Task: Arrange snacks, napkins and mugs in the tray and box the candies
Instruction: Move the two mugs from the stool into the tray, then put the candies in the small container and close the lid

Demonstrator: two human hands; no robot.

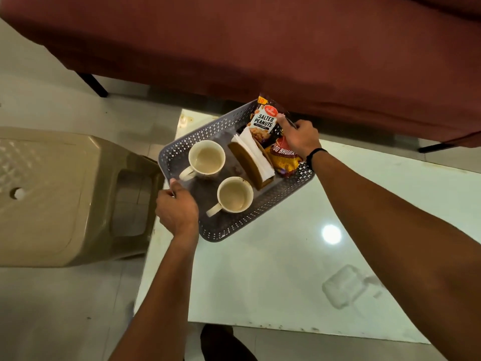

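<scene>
Judging by what sits in the tray, the arranging part looks nearly done. Tray = grey perforated plastic, mid-frame, resting on the far-left corner of the glossy white table. Inside: two cream mugs, one toward the tray's left end, the other nearer the bottom edge, both upright, handles pointing lower left, apart from each other. Right of them stands a brown napkin holder w/ white napkins fanned in it. Snacks fill the tray's right end: salted peanuts packet standing up at the top, a yellow-red bhujia packet lying below it, touching the napkin holder's side.

Left to do, as far as I can tell: the candies. No candies or box clearly visible; a faint clear shape at lower right of the table could be a container or just a reflection, can't tell.

Hands: left hand is curled over the tray's lower-left rim, fingers closed on the edge, thumb on top, clamped on the tray. Right hand is at the upper-right of the tray, fingers partly bent; fingertips pinch the peanuts packet's right edge, palm over the bhujia packet. Whether it also presses the tray rim isn't clear. Black band on that wrist.

Bkgd: maroon sofa across the top, beige plastic stool at left on the floor.
</scene>
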